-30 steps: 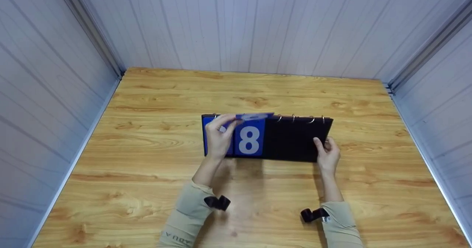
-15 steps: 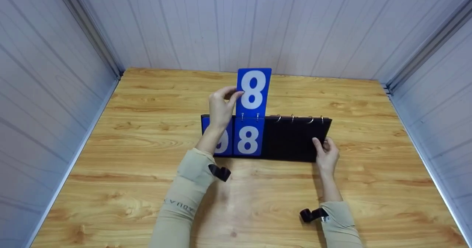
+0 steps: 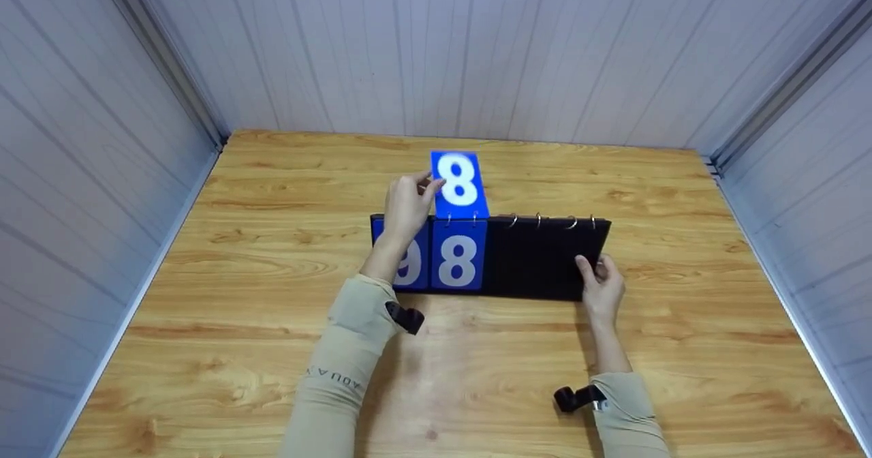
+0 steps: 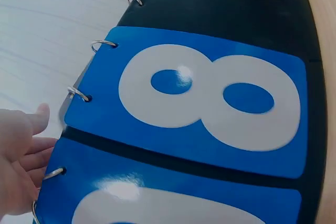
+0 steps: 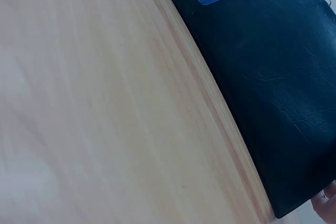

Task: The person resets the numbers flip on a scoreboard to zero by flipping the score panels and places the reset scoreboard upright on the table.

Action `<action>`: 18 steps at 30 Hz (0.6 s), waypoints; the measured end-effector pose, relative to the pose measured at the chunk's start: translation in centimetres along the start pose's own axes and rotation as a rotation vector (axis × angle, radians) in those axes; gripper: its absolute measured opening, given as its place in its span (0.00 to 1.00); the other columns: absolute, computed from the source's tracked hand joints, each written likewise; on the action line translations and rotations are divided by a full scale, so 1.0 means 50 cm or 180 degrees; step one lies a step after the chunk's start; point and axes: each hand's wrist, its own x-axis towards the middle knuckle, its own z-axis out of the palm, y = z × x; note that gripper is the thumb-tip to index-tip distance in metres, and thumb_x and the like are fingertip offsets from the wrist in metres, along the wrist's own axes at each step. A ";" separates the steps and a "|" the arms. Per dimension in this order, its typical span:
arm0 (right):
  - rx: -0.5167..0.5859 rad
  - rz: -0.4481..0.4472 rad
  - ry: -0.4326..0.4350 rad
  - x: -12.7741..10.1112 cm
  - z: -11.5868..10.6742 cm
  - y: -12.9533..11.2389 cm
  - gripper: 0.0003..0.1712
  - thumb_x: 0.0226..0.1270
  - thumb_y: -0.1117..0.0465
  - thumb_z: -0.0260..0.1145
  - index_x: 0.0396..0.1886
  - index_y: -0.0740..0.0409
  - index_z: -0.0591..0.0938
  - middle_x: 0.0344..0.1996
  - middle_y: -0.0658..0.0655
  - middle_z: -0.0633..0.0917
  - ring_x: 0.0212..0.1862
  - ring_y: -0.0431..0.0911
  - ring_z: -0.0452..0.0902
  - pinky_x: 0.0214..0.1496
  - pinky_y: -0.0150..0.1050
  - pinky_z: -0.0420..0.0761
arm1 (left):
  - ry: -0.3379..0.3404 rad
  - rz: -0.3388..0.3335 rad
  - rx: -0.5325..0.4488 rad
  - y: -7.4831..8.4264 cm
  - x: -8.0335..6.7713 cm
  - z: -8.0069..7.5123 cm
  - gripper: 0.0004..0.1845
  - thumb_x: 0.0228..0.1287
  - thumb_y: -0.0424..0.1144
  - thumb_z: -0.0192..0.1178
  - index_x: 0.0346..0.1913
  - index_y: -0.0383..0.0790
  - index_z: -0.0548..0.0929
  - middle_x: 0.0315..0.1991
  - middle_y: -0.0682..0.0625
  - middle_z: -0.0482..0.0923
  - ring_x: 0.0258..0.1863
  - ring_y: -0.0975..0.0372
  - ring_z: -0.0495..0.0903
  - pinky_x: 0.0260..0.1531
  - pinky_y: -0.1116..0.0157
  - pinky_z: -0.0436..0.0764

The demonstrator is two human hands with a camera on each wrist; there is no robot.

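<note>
A black flip scoreboard [image 3: 535,260] stands on the wooden table, leaning back, with metal rings along its top edge. Its left half carries blue number cards: a 9 card [image 3: 419,253], partly behind my left forearm, and an 8 card [image 4: 210,100]. Above the rings another blue 8 card [image 3: 458,184] tips backward, slightly blurred. At that card's left edge is my left hand [image 3: 407,206]; the left wrist view shows its thumb and fingers spread apart with nothing between them. My right hand [image 3: 602,289] grips the board's lower right corner, thumb in front and fingers behind.
The wood-grain table [image 3: 272,349] extends around the board. Pale panelled walls [image 3: 436,49] close it in at the back and both sides. A black wrist camera [image 3: 406,317] sits on the left sleeve, another camera [image 3: 571,398] on the right.
The upper 8 card swung up over the rings in my left hand, stood upright, and now tips back beyond the board. My left hand has let it go. The right hand keeps its hold.
</note>
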 end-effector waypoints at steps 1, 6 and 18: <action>-0.0006 0.0011 0.0000 0.000 0.000 0.000 0.10 0.54 0.70 0.65 0.29 0.76 0.75 0.18 0.62 0.79 0.20 0.35 0.72 0.22 0.22 0.69 | 0.0028 0.0032 0.0050 -0.002 -0.005 -0.001 0.17 0.59 0.43 0.57 0.45 0.33 0.80 0.33 0.46 0.81 0.31 0.60 0.79 0.31 0.66 0.77; -0.0011 0.0058 -0.0007 0.001 -0.001 0.001 0.10 0.54 0.69 0.65 0.29 0.75 0.75 0.17 0.61 0.79 0.19 0.37 0.72 0.22 0.23 0.68 | 0.0434 0.0420 0.0035 -0.008 -0.038 -0.001 0.14 0.59 0.38 0.58 0.44 0.31 0.80 0.39 0.43 0.79 0.41 0.56 0.77 0.43 0.64 0.74; 0.0025 0.0006 0.0001 0.004 -0.003 0.002 0.10 0.54 0.70 0.65 0.30 0.76 0.76 0.18 0.58 0.79 0.21 0.35 0.73 0.24 0.22 0.70 | 0.1365 0.1109 -0.0202 -0.007 -0.149 0.029 0.09 0.57 0.29 0.57 0.41 0.31 0.80 0.41 0.44 0.76 0.42 0.57 0.75 0.43 0.64 0.73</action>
